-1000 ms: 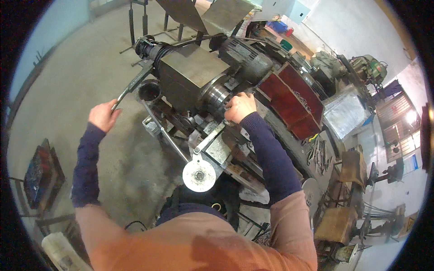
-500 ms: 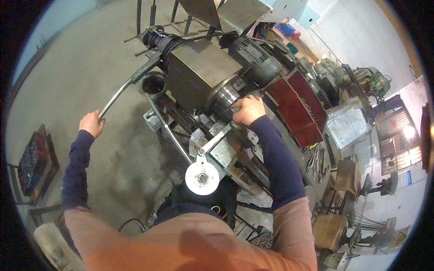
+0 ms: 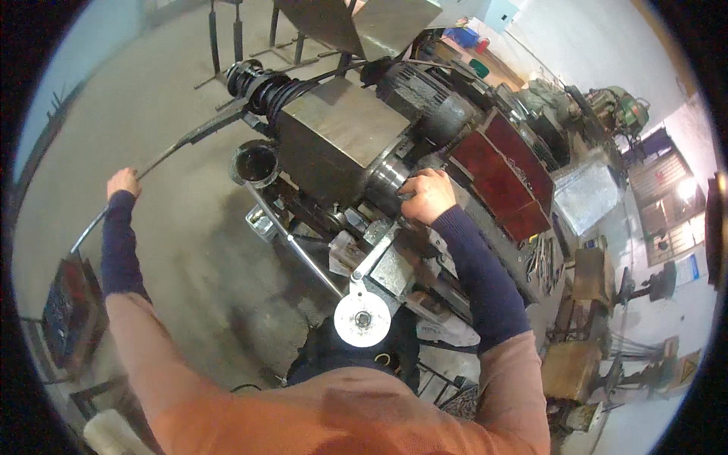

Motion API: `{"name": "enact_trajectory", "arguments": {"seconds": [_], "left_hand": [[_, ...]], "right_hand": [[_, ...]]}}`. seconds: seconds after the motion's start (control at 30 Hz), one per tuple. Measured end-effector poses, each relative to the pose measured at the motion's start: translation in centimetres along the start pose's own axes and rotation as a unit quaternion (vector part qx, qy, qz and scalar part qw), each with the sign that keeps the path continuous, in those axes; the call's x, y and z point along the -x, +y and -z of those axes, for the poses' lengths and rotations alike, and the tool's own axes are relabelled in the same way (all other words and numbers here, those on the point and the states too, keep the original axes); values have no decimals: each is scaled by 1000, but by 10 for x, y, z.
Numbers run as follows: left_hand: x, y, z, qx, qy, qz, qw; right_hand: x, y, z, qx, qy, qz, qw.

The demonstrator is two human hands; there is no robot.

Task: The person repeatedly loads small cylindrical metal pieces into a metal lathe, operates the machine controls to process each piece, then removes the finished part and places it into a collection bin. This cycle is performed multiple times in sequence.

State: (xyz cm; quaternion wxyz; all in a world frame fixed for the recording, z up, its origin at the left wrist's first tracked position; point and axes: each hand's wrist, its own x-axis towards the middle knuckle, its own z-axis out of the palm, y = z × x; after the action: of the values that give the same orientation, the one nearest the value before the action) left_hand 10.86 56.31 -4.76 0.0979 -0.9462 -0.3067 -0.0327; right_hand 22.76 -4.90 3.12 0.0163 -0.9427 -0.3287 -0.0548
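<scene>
My left hand (image 3: 123, 183) is closed round a long metal lever (image 3: 163, 157), which runs up to the black ribbed rear end (image 3: 262, 87) of a lathe-like machine's headstock (image 3: 341, 125). Part of the rod shows beyond that hand, near my forearm. At the front of the headstock, my right hand (image 3: 428, 196) has its fingers curled at the mouth of a shiny spindle collar (image 3: 390, 174). Whatever is between those fingertips is hidden. Close to my body, a white round handwheel (image 3: 362, 320) sits on an arm, with a slim metal rod (image 3: 296, 243) leading to it.
A dark round cup (image 3: 256, 163) stands left of the headstock. Beyond it are a finned motor (image 3: 428, 102) and a dark red box (image 3: 504, 174). Loose hand tools (image 3: 542, 265) lie at right. A red-and-black crate (image 3: 72, 307) stands at far left.
My left hand has moved left and away from me, swinging the lever outward. My right hand stays at the spindle collar. The whole view has shifted slightly.
</scene>
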Motion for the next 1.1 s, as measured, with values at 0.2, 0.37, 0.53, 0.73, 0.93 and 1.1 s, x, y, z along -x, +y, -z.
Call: {"name": "enact_trajectory", "arguments": {"seconds": [0.2,0.37,0.53,0.73,0.93,1.1], "left_hand": [[72,131,-33,490,339,-152,789],[104,233,-143,327,-95,-150,928],[66,250,-167,30,-111,-267,957],[50,242,-175,-8,-60,-233,971],[69,201,-149,417,-48,-235,877],[102,211,-81,659,-102,-22,745]], "right_hand": [[31,-14,22,-7,111,25,993],[135,12,61,-27,213,-13,977],[288,60,57,-53,167,-188,966],[446,116,10,-87,163,-450,874],[698,189,-64,46,-88,-662,742],[692,154,-59,55,-208,-779,589]]}}
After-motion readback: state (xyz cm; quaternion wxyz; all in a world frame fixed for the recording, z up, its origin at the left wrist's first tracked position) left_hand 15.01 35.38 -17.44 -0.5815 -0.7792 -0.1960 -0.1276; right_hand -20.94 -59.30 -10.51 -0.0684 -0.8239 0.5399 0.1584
